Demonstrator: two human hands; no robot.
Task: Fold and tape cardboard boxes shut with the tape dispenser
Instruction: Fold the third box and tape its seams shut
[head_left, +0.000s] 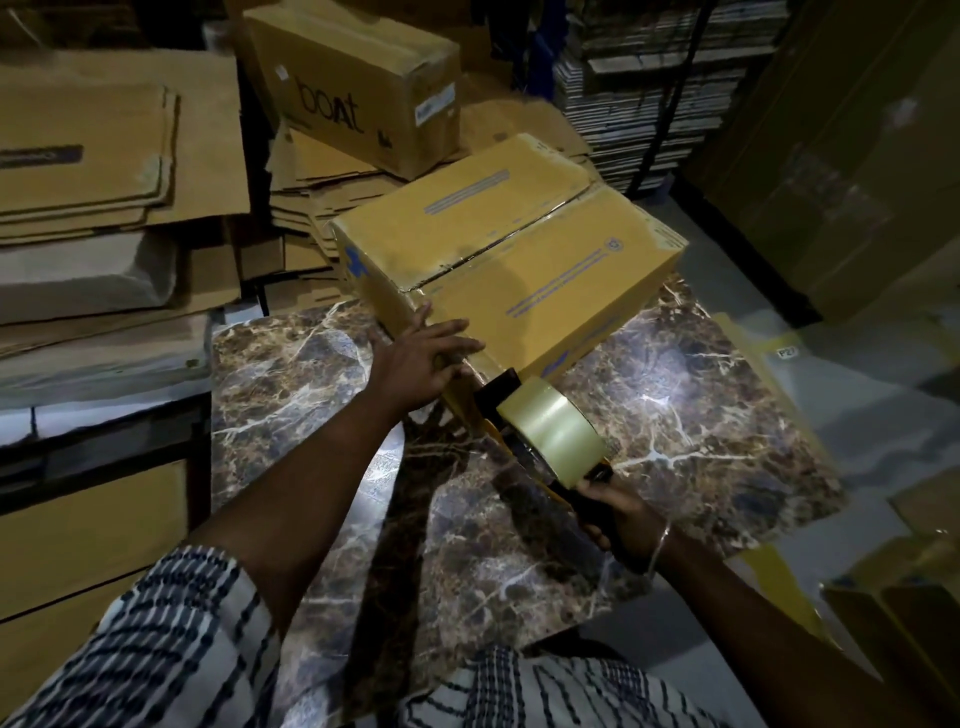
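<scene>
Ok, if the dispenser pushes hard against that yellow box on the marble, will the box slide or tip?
Likely slide: the marble top looks glossy. The left hand rests on the yellow box, probably bracing it. Tipping seems unlikely; it sits low and wide.

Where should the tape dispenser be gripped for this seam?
By its dark handle, from the near side, as the right hand does. The roll and head point at the box, leaving only the handle free. The left hand steadies the box.
</scene>
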